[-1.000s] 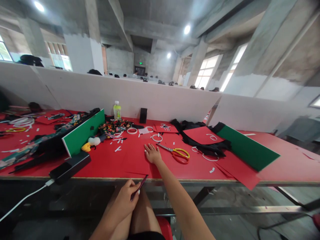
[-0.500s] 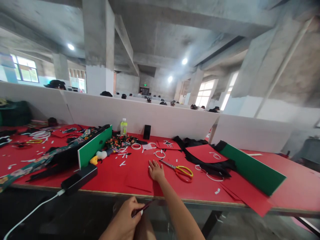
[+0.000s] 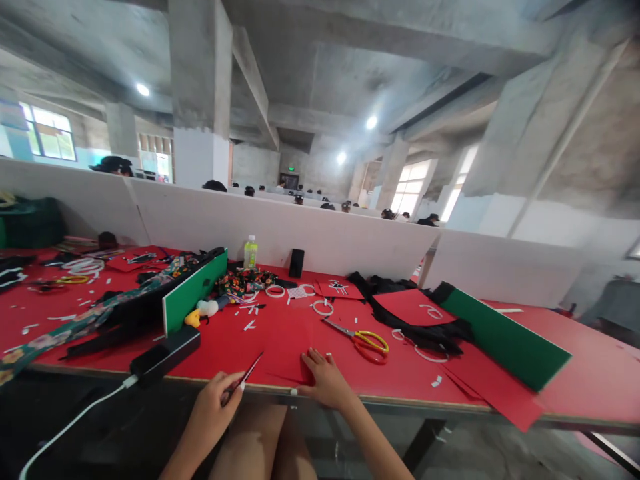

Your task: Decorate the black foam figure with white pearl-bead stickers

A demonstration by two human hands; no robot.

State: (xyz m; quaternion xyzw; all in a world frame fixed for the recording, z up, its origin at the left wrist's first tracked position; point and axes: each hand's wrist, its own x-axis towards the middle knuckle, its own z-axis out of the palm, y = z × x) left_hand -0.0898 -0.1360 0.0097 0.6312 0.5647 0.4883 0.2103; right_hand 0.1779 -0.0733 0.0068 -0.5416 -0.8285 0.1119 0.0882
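Observation:
My left hand (image 3: pixel 216 407) is closed at the front edge of the red table. Between its fingers is a thin, pointed dark-red thing (image 3: pixel 253 367), seen nearly edge-on; its kind does not show clearly. My right hand (image 3: pixel 327 383) rests on the red surface by the same edge, fingers spread and thumb out to the left. Whether a red sheet lies under it, I cannot tell, red on red. Beyond that hand lie scissors (image 3: pixel 363 341) with one yellow and one red handle, apart from the fingers.
Green upright boards (image 3: pixel 197 290) flank the workspace on both sides. A black power bank (image 3: pixel 165 353) with a white cable lies left. White rings (image 3: pixel 323 307), paper scraps, black cloth (image 3: pixel 420 327) and red sheets (image 3: pixel 500 390) are scattered about. A bottle (image 3: pixel 251 253) stands by the partition.
My left hand has moved left and up, bringing the dark-red thing from below the table edge to above it. My right hand has drawn back toward the front edge.

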